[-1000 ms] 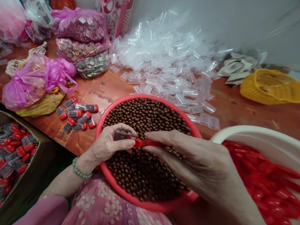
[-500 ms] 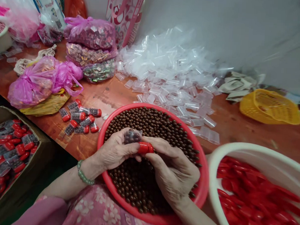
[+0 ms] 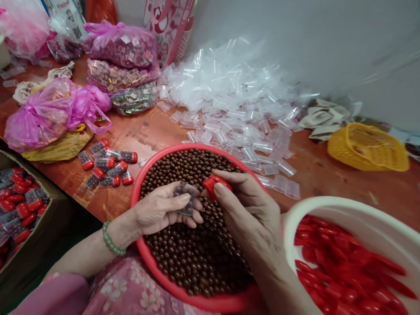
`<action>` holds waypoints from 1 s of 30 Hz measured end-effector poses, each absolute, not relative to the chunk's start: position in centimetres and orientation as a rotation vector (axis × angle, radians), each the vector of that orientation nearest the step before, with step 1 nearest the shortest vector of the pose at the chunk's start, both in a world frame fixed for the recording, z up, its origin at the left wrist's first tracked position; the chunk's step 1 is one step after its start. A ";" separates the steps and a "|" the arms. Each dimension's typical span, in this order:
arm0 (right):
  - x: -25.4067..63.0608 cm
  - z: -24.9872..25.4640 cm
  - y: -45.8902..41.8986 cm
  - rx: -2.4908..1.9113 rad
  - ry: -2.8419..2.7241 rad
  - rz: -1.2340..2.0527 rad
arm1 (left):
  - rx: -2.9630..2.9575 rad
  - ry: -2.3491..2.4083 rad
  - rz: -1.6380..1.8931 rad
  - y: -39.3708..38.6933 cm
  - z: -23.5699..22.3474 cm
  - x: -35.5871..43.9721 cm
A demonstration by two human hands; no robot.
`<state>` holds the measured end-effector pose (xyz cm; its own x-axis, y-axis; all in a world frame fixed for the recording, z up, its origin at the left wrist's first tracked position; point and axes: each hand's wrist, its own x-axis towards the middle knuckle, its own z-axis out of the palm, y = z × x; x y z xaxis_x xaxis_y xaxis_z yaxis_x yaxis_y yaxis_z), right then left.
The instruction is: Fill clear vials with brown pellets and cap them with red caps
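Left hand (image 3: 158,215) grips a clear tube (image 3: 185,198), right hand (image 3: 251,215) a red cap (image 3: 216,184), over the red bowl (image 3: 196,146) at six o'clock.

The small tube (image 3: 185,198) is thin, clear plastic, and the cap (image 3: 216,183) is glossy red plastic. Smooth, shiny brown beads (image 3: 194,263) fill a red plastic basin (image 3: 196,146). The desk (image 3: 316,180) is worn, varnished wood; the tub (image 3: 333,202) is smooth cream plastic.

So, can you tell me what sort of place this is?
Probably a small packing workshop, though I cannot be sure. A red basin holds many brown balls, a heap of clear plastic tubes lies behind it, and a cardboard box holds filled tubes with red caps.
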<state>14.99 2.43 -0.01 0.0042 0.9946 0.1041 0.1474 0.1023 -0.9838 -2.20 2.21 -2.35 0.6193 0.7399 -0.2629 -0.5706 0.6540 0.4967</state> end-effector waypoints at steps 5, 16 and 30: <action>14.9 0.0 4.2 -1.200 -1.407 1.124 | 0.394 0.455 0.747 1.9 -2.5 -2.3; 15.0 0.7 3.8 -1.127 -1.505 0.984 | 0.387 0.428 0.744 2.2 -2.1 -2.3; 15.1 1.4 4.4 -1.128 -1.771 1.078 | 0.453 0.429 0.693 1.3 -2.6 -1.9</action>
